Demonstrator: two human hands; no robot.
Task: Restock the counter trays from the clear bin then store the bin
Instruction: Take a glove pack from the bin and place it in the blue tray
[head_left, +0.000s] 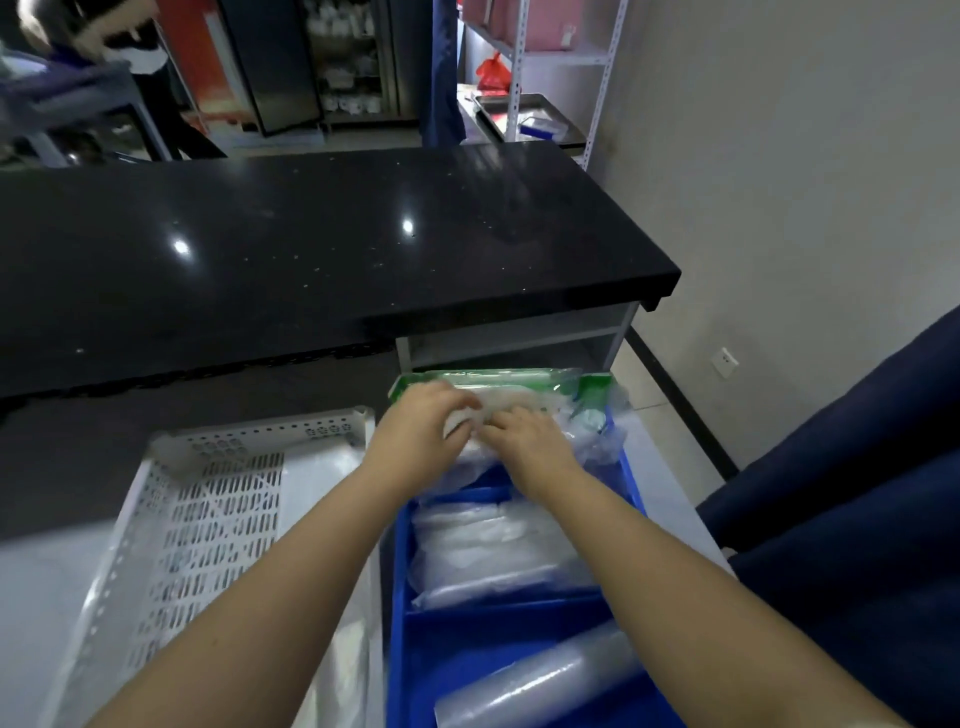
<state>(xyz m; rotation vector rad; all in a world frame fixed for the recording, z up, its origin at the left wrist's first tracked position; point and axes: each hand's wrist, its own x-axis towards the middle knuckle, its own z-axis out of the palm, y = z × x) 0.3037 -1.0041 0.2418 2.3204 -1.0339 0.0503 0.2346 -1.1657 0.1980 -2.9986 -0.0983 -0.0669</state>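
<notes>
A blue divided tray (400, 597) lies in front of me on the lower counter. Its far compartment holds a green-and-white pack (519, 382) and crumpled clear plastic bags (597, 441). My left hand (421, 423) and my right hand (524, 444) meet over that far compartment, both gripping a small white plastic-wrapped bundle (460, 418). The middle compartment holds flat clear packets (483, 551). A clear plastic roll (540, 680) lies in the near compartment. A white perforated tray (208, 519) sits to the left. No clear bin can be seen.
A glossy black countertop (311, 249) rises behind the trays, with an open shelf (514, 343) under its right end. A dark blue seat (857, 493) stands at right. A metal rack (561, 62), a steel tray and a person's figure are in the background.
</notes>
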